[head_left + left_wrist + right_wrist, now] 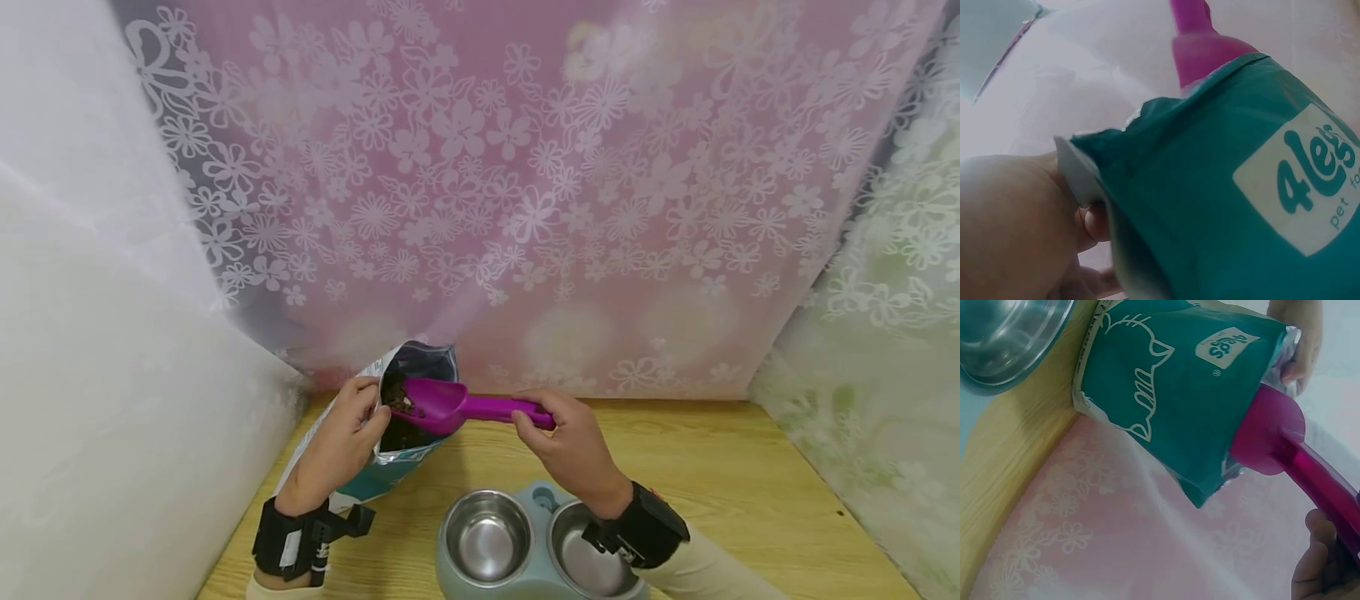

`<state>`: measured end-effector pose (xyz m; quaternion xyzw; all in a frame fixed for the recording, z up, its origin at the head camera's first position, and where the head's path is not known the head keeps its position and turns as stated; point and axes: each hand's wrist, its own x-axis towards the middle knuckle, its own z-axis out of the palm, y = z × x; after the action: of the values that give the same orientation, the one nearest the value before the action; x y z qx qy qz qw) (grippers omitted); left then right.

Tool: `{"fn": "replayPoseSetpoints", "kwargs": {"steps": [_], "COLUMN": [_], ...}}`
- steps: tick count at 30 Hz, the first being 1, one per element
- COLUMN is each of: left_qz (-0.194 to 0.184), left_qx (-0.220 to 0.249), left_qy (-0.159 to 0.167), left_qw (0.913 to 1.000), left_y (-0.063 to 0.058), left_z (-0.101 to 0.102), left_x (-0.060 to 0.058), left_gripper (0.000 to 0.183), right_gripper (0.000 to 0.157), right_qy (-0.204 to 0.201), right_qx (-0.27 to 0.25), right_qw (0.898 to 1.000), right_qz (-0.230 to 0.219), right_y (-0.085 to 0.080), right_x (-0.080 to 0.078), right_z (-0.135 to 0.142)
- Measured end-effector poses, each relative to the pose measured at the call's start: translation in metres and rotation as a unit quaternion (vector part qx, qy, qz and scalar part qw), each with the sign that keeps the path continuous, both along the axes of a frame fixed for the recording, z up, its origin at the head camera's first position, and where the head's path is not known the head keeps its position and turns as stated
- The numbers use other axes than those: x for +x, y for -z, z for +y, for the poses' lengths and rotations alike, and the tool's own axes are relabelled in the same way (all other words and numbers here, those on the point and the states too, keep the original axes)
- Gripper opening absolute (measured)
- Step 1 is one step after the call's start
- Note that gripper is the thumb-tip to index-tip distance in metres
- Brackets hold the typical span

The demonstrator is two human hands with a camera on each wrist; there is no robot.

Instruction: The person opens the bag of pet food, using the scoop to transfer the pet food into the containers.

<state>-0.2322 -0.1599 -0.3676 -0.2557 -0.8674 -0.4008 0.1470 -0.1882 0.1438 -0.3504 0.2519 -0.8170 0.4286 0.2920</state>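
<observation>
Purple scoop (450,408), gripped by our right hand (576,450), sat just left of it in the bag (375,479) our left hand (337,442) pinched; we likely needed bag steady, scoop level.

This is a small curtained-off nook, closed in on three sides around a wood-grain table (720,475). A pink sheet (480,208) printed with white flowers hangs behind the table, a pale, whitish sheet (105,350) stands on the left, and a greenish flowered one (892,383) on the right. The hangings give it a homely look, and the things in it belong to feeding a pet: a teal bag (1179,400) with a cat outline and the words "pet fo…", a purple scoop (442,404), and a blue stand (540,554) with two steel bowls (487,537). Whether a home lies beyond, I cannot tell.
</observation>
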Motion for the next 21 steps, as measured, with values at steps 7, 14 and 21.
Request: {"fn": "replayPoseSetpoints", "kwargs": {"steps": [7, 14, 21], "left_qz": [0.005, -0.003, -0.011], "left_qx": [-0.001, -0.003, 0.003], "left_qy": [0.01, 0.008, 0.014], "left_qw": [0.9999, 1.0, 0.9998], "left_y": [0.0, -0.002, -0.001], "left_z": [-0.002, -0.002, 0.001], "left_x": [-0.001, -0.001, 0.0], "left_gripper": [0.03, 0.03, 0.027], "right_gripper": [0.019, 0.019, 0.025], "right_qy": [0.007, 0.031, 0.07], "right_qx": [0.013, 0.031, 0.036], "right_qw": [1.0, 0.999, 0.996], "right_qz": [0.019, 0.026, 0.05], "right_y": [0.012, 0.011, 0.015], "right_x": [-0.002, 0.018, 0.044], "right_z": [0.023, 0.046, 0.068]}}
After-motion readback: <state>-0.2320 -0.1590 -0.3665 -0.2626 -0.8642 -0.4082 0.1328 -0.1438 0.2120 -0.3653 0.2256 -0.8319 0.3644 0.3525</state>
